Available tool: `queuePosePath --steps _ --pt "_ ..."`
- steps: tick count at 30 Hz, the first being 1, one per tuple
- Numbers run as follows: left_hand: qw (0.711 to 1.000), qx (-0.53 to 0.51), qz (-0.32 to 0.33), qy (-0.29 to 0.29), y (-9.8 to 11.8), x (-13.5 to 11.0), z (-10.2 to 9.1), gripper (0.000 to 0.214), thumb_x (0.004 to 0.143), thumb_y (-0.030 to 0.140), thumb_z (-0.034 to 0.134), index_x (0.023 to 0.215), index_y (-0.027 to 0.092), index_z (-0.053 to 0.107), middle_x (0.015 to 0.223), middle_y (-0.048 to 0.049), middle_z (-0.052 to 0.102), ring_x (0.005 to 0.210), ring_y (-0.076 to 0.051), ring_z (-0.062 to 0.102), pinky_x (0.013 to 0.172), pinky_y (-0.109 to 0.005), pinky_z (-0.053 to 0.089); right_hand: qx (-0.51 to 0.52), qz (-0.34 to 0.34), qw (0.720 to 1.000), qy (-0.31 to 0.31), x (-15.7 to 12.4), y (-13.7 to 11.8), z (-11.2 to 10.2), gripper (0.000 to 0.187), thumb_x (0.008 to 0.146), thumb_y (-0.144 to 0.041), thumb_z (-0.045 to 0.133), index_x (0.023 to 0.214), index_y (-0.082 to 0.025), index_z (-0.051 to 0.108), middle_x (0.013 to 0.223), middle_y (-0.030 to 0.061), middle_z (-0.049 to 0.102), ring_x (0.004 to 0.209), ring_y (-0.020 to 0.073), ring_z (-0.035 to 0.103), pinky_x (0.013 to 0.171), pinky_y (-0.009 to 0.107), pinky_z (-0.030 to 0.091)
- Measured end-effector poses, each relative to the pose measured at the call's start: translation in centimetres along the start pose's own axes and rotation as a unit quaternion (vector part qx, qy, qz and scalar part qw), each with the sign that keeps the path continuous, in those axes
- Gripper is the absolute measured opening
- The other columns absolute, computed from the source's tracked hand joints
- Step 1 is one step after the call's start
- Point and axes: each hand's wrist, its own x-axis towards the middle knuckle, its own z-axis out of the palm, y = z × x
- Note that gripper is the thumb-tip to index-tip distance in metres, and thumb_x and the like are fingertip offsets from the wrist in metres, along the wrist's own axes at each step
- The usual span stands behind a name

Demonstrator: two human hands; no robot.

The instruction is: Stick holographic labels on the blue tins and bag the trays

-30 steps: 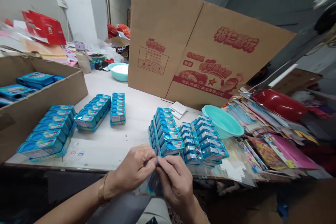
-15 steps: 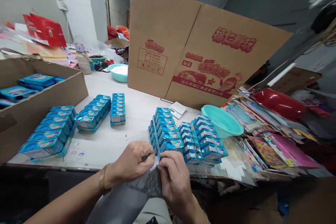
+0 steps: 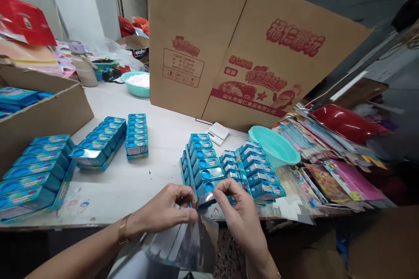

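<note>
Both hands pinch the top edge of a clear shiny plastic bag (image 3: 183, 244) that hangs down over my lap at the table's front edge. My left hand (image 3: 165, 209) grips the bag's left lip with thumb and fingers closed. My right hand (image 3: 240, 213) pinches the right lip, pulling it apart so the mouth shows. Just beyond my fingers stand rows of blue candy boxes (image 3: 209, 163) on the white table (image 3: 131, 183).
More rows of blue boxes (image 3: 98, 144) sit at the left, beside an open cardboard box (image 3: 49, 113). A big printed carton (image 3: 235, 52) stands behind. A teal bowl (image 3: 273, 146), small scale (image 3: 218, 133), red tray (image 3: 343, 122) and printed sheets (image 3: 327, 174) lie right.
The hands rose slightly and drew apart, opening the bag's mouth. The bag now hangs fuller below them. The view shifted right and lower.
</note>
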Motion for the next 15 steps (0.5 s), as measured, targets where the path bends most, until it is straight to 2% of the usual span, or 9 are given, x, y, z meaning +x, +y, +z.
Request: queuePosePath --steps 2,5,11,15 --pt "1.000 -0.023 -0.020 -0.001 0.0 1.0 0.2 0.039 0.091 0.045 0.057 0.068 0.014 0.061 0.060 0.0049 0.040 0.059 -0.011 0.036 0.055 -0.024 0.028 -0.010 0.005 1.000 -0.007 0.5 0.2 0.3 0.022 0.096 -0.034 0.055 0.079 -0.020 0.058 0.075 -0.0008 0.059 0.070 0.0137 0.055 0.062 0.022 0.044" --pt "0.999 -0.041 -0.016 -0.012 -0.3 2.2 -0.1 0.048 0.096 0.049 0.047 0.067 0.014 0.061 0.060 0.0030 0.044 0.060 -0.012 0.038 0.057 -0.025 0.029 -0.036 0.015 0.999 -0.011 1.2 0.5 0.4 0.023 0.098 -0.033 0.053 0.078 -0.020 0.056 0.073 -0.0015 0.058 0.068 0.0130 0.054 0.060 0.022 0.041" --pt "0.994 -0.094 -0.048 -0.034 -0.6 3.3 -0.3 0.039 0.094 0.041 0.048 0.072 0.014 0.066 0.069 -0.0009 0.060 0.069 -0.015 0.050 0.067 -0.025 0.037 -0.082 0.038 0.996 -0.007 1.8 1.1 -0.3 0.022 0.099 -0.032 0.051 0.081 -0.021 0.057 0.078 -0.0011 0.061 0.070 0.0134 0.053 0.059 0.022 0.038" --pt "0.993 -0.084 -0.065 -0.046 -0.3 3.8 -0.3 0.034 0.091 0.036 0.049 0.071 0.014 0.066 0.068 -0.0001 0.058 0.068 -0.015 0.048 0.067 -0.025 0.037 -0.096 0.044 0.994 -0.020 1.9 1.5 -0.9 0.021 0.099 -0.031 0.051 0.082 -0.022 0.057 0.078 -0.0007 0.061 0.072 0.0143 0.054 0.058 0.023 0.037"
